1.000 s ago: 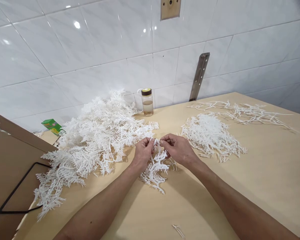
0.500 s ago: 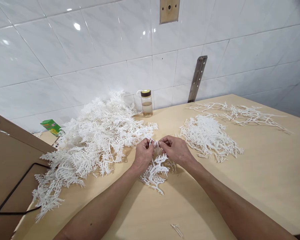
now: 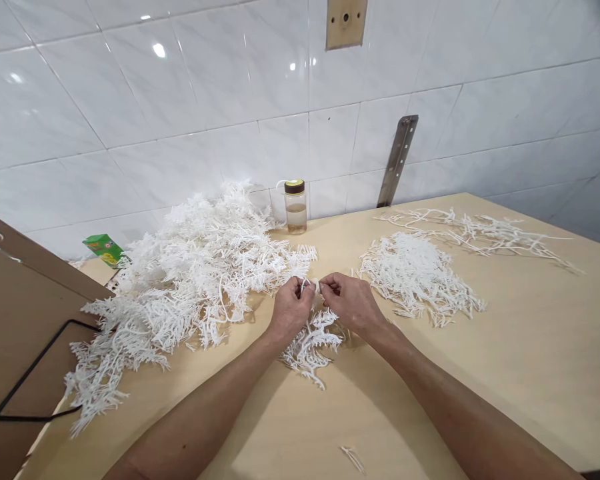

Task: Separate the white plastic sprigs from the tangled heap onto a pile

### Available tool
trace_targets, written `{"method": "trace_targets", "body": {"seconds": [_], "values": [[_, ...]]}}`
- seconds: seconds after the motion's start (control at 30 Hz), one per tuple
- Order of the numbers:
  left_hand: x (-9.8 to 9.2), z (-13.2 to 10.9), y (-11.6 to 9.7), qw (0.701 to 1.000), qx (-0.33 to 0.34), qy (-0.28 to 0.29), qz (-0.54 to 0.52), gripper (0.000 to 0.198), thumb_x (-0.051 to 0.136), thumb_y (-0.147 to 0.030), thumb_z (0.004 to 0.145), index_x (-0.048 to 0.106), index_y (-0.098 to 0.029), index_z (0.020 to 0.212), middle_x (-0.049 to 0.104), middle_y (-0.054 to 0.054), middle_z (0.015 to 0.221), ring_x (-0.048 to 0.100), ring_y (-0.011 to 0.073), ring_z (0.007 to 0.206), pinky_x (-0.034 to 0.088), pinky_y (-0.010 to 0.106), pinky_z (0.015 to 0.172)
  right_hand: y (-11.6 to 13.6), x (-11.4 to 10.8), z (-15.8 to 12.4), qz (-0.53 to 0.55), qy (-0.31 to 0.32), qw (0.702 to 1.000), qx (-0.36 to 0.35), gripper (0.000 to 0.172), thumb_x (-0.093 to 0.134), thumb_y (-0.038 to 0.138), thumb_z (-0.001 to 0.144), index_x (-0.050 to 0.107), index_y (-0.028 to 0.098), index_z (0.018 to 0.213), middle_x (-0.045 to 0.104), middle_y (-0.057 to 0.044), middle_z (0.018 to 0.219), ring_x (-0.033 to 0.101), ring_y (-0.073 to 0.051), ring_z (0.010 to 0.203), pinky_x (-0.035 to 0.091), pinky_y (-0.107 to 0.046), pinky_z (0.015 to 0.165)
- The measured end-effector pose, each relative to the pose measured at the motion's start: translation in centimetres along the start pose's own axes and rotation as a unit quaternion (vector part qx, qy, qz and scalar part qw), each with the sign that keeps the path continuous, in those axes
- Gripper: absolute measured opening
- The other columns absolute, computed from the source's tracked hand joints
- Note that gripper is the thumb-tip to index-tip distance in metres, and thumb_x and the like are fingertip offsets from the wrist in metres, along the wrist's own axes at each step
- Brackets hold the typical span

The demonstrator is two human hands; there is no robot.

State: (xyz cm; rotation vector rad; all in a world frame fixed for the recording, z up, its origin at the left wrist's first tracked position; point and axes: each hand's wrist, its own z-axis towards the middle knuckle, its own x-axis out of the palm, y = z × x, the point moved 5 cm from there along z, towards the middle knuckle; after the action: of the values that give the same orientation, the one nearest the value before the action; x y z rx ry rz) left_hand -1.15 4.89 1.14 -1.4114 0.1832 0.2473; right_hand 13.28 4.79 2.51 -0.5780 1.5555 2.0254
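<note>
Two bare hands meet over a pale wood-grain table (image 3: 530,353), pinching a slender white sprig (image 3: 317,286) held just above its surface. The left hand (image 3: 291,308) clamps the sprig between thumb and fingers; the right hand (image 3: 353,300) has its thumb and fingertips closed on the sprig's right side. Directly below and slightly nearer, a small clump of branched white sprigs (image 3: 310,347) lies on the tabletop, partly hidden by the left wrist. A far larger heap of white sprigs (image 3: 205,260) spreads across the left, reaching toward the tiled wall (image 3: 195,93). To the right sits a low pile of short white pieces (image 3: 417,273), with long, thin white stems (image 3: 485,233) strewn on its far side. A lidded clear bottle (image 3: 295,212), partly filled with liquid, stands upright at the far edge, while a green carton (image 3: 105,251) leans at far left. A few loose white bits (image 3: 353,460) lie at the near edge.
</note>
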Motion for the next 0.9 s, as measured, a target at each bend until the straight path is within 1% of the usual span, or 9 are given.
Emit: {"method": "trace_targets", "body": {"seconds": [0.07, 0.13, 0.27, 0.43, 0.5, 0.6, 0.73, 0.83, 0.9], "values": [[0.0, 0.0, -0.1, 1.0, 0.0, 0.006, 0.003, 0.024, 0.057, -0.038, 0.083, 0.052, -0.018, 0.07, 0.045, -0.004, 0.06, 0.038, 0.0107, 0.058, 0.03, 0.024, 0.056, 0.1, -0.1, 0.0, 0.026, 0.005, 1.0, 0.009, 0.02, 0.052, 0.027, 0.085, 0.071, 0.021, 0.083, 0.071, 0.0, 0.068, 0.064, -0.016, 0.063, 0.044, -0.026, 0.061], [-0.1, 0.0, -0.2, 1.0, 0.005, 0.001, 0.019, 0.026, 0.057, -0.038, 0.082, 0.051, -0.018, 0.067, 0.043, -0.005, 0.059, 0.037, 0.0105, 0.058, 0.029, 0.024, 0.056, 0.1, -0.1, 0.0, 0.025, 0.011, 0.999, 0.018, 0.02, 0.052, 0.027, 0.085, 0.071, 0.02, 0.082, 0.071, 0.0, 0.066, 0.065, -0.016, 0.063, 0.044, -0.026, 0.061], [-0.3, 0.1, -0.2, 0.999, -0.004, 0.007, 0.043, 0.026, 0.058, -0.038, 0.081, 0.051, -0.018, 0.067, 0.042, -0.005, 0.059, 0.037, 0.0107, 0.058, 0.027, 0.024, 0.055, -0.1, 0.2, 0.1, -0.016, 0.017, 1.0, 0.012, 0.02, 0.052, 0.025, 0.086, 0.071, 0.021, 0.082, 0.07, 0.0, 0.067, 0.063, -0.016, 0.062, 0.042, -0.026, 0.061], [0.0, 0.5, 0.4, 0.997, -0.043, 0.035, 0.044, 0.028, 0.056, -0.035, 0.081, 0.042, -0.019, 0.062, 0.037, -0.006, 0.058, 0.034, 0.0103, 0.056, 0.027, 0.024, 0.054, -0.3, 0.9, 0.2, -0.059, 0.025, 0.998, -0.012, 0.019, 0.053, 0.021, 0.086, 0.072, 0.021, 0.084, 0.072, -0.001, 0.074, 0.062, -0.015, 0.067, 0.04, -0.025, 0.064], [0.2, 0.6, 0.5, 0.996, -0.06, 0.042, 0.049, 0.028, 0.055, -0.035, 0.081, 0.041, -0.02, 0.062, 0.037, -0.005, 0.058, 0.034, 0.0105, 0.056, 0.027, 0.025, 0.054, -0.5, 1.2, 0.2, -0.075, 0.029, 0.997, -0.01, 0.019, 0.053, 0.02, 0.085, 0.072, 0.02, 0.084, 0.072, -0.001, 0.075, 0.063, -0.015, 0.068, 0.039, -0.025, 0.064], [0.2, 0.6, 0.5, 0.995, -0.072, 0.053, 0.051, 0.026, 0.056, -0.033, 0.08, 0.044, -0.019, 0.062, 0.041, -0.004, 0.058, 0.037, 0.0109, 0.056, 0.027, 0.025, 0.053, -0.8, 1.3, 0.5, -0.116, 0.022, 0.993, -0.008, 0.019, 0.052, 0.019, 0.086, 0.071, 0.02, 0.084, 0.073, -0.003, 0.076, 0.063, -0.016, 0.07, 0.038, -0.026, 0.064], [0.4, 0.3, 0.5, 0.994, -0.061, 0.086, 0.04, 0.024, 0.057, -0.035, 0.078, 0.05, -0.018, 0.064, 0.046, -0.003, 0.06, 0.039, 0.0112, 0.057, 0.028, 0.025, 0.054, -2.4, 0.0, 1.4, -0.165, -0.011, 0.986, 0.037, 0.017, 0.052, 0.017, 0.085, 0.068, 0.017, 0.079, 0.072, -0.007, 0.078, 0.064, -0.019, 0.073, 0.04, -0.027, 0.067], [0.3, 0.3, 0.8, 0.995, -0.048, 0.069, 0.054, 0.028, 0.058, -0.038, 0.078, 0.047, -0.019, 0.061, 0.042, -0.004, 0.058, 0.037, 0.0106, 0.056, 0.027, 0.025, 0.054, -3.8, -1.6, 2.1, -0.115, -0.036, 0.99, 0.072, 0.013, 0.055, 0.021, 0.084, 0.067, 0.018, 0.078, 0.073, -0.005, 0.079, 0.066, -0.019, 0.073, 0.044, -0.028, 0.069], [0.2, 0.3, 1.0, 0.996, -0.04, 0.054, 0.059, 0.029, 0.058, -0.039, 0.078, 0.046, -0.019, 0.06, 0.039, -0.005, 0.056, 0.035, 0.0102, 0.055, 0.026, 0.024, 0.053, -4.6, -2.7, 2.3, -0.069, -0.054, 0.991, 0.104, 0.011, 0.057, 0.025, 0.084, 0.066, 0.018, 0.083, 0.072, -0.004, 0.079, 0.064, -0.016, 0.061, 0.047, -0.028, 0.065]]}}
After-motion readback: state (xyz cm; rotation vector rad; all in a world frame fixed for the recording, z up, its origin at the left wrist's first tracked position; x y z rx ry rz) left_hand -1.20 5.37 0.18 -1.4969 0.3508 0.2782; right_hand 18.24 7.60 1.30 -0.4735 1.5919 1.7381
